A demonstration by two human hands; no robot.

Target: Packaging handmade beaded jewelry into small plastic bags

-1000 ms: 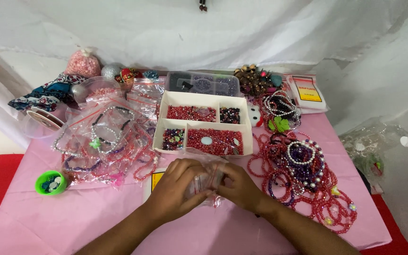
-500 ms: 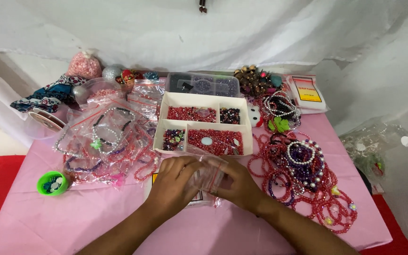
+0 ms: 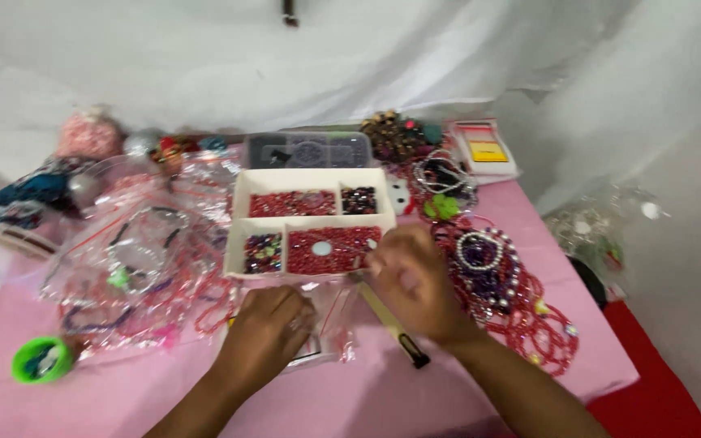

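Clear plastic bag [image 3: 328,337], crumpled, with red seal lines, on the pink tablecloth [image 3: 415,397].
Left hand [image 3: 268,328] presses curled fingers onto it; right hand [image 3: 412,280] pinches something too blurred to identify, just beside the white bead tray [image 3: 311,221].

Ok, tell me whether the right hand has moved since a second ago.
Yes. The right hand has left the left hand and risen to the white bead tray's near right corner.
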